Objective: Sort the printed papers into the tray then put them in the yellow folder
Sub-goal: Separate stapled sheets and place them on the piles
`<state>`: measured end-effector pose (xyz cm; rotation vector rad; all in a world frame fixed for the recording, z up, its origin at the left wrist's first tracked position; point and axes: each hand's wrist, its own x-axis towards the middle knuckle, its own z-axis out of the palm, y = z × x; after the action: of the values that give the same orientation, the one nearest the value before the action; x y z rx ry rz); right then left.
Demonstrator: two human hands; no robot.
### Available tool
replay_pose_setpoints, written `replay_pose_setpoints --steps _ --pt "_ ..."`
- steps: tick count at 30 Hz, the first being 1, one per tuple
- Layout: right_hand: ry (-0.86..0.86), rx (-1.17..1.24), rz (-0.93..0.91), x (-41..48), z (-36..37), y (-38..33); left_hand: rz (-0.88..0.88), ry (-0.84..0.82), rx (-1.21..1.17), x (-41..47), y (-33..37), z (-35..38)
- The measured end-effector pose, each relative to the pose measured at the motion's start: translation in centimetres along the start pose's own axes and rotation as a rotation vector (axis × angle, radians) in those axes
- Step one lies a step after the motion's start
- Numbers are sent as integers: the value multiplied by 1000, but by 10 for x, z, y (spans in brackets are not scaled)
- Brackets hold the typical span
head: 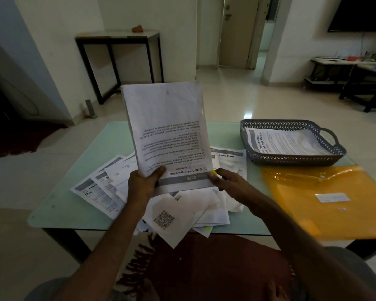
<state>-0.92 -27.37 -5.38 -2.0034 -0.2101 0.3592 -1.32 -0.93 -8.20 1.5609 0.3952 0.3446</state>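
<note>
Holding a sheaf upright over the worktop, I have my left hand and right hand pinching its lower edge with curled fingers. A loose pile lies beneath. The tray, already holding prints, sits far right, with the folder just beside it, nearer me.

Your left hand and right hand are bare, and so are both forearms right down to the frame edge. Grey cloth covers your legs at both bottom corners. Can't tell if it's shorts or trousers.
</note>
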Motion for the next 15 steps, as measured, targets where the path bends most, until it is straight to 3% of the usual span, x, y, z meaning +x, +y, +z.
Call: replay_pose_setpoints --steps 15 --pt "164 204 30 7 17 2 41 -5 37 2 -2 1"
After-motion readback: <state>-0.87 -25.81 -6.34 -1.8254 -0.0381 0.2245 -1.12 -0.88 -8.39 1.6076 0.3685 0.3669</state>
